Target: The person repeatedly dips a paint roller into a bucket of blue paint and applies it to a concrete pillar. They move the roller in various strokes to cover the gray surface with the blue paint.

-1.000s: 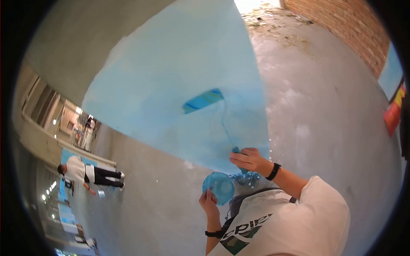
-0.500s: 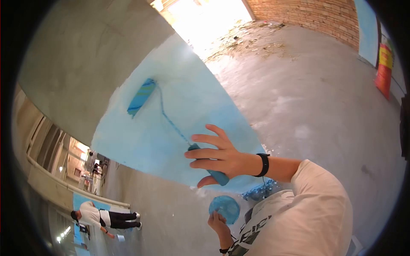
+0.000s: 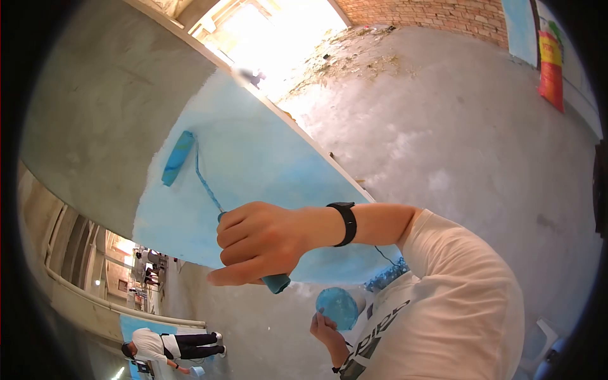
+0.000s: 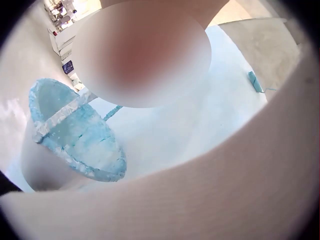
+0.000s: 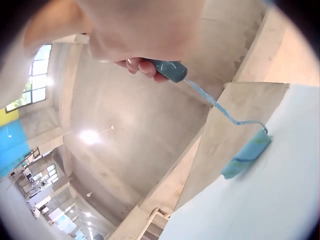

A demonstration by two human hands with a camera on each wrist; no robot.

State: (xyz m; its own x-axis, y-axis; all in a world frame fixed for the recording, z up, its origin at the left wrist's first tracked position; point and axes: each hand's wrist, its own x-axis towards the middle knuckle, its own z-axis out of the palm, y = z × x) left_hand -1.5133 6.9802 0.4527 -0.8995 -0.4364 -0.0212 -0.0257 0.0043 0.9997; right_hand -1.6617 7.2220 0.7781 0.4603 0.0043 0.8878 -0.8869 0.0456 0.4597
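Note:
My right hand (image 3: pixel 263 244) grips the dark teal handle (image 3: pixel 277 283) of a paint roller, its fingers curled round it. The striped blue roller sleeve (image 3: pixel 178 158) lies against the wall (image 3: pixel 272 174), near the upper edge of the light-blue paint. In the right wrist view, the bent, paint-smeared wire frame (image 5: pixel 212 101) joins the handle to the sleeve (image 5: pixel 247 155). Low in the head view, my left hand (image 3: pixel 324 329) holds a paint bucket (image 3: pixel 343 307) at its near side. The left wrist view shows the bucket tilted, its paint-crusted strap (image 4: pixel 65 114) crossing the blue-coated opening.
Bare grey plaster (image 3: pixel 114 114) lies above the painted area. Another person (image 3: pixel 149 345) with a small pail stands further along. A red and yellow sack (image 3: pixel 551 73) leans by the far wall, and debris (image 3: pixel 354 60) litters the floor near the bright opening.
The roller has moved up the wall toward the bare plaster. My right hand, its fingers spread along the handle half a second ago, now wraps round it. The left hand still holds the bucket.

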